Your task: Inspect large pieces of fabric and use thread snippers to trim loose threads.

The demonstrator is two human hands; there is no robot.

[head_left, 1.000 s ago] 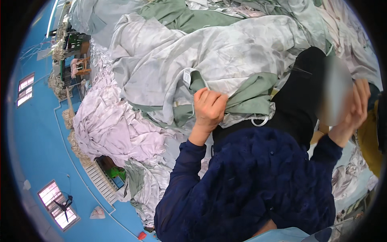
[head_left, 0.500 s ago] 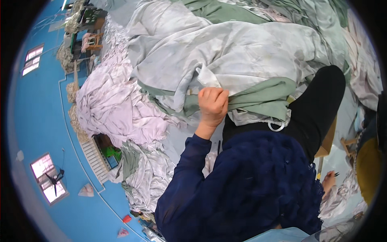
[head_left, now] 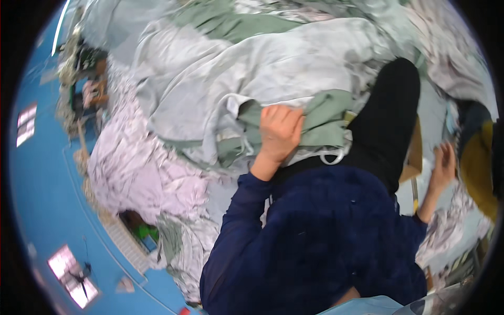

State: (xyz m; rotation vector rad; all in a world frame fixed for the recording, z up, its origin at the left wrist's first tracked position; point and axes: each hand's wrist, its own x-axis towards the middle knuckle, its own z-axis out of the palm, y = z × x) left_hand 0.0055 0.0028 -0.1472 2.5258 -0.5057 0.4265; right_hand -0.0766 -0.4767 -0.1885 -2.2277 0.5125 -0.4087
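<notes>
My left hand (head_left: 281,128) is closed on a fold of green fabric (head_left: 328,115) at my lap. This fabric is joined to or lies against a large pale grey-white cloth (head_left: 252,68) that spreads over the surface ahead of me. A white loop (head_left: 332,156) hangs from the near edge of the bunched cloth, against my black trousers. Off to my right, beside my thigh, my right hand (head_left: 445,164) is raised with its fingers partly stretched and apart. It is a little blurred, and I make out nothing in it.
Pale pink-lilac cloth (head_left: 142,178) lies heaped at the left, with another crumpled white and green pile (head_left: 184,247) nearer. A cardboard box (head_left: 413,152) stands beside my right thigh. A person in a mustard-coloured garment (head_left: 479,168) is close at the far right. A blue wall (head_left: 42,194) runs along the left.
My right hand has moved forward from beside my hip; the small dark tip at its fingers no longer shows. My left hand keeps its hold, with more green fabric showing around it. The view has shifted.
</notes>
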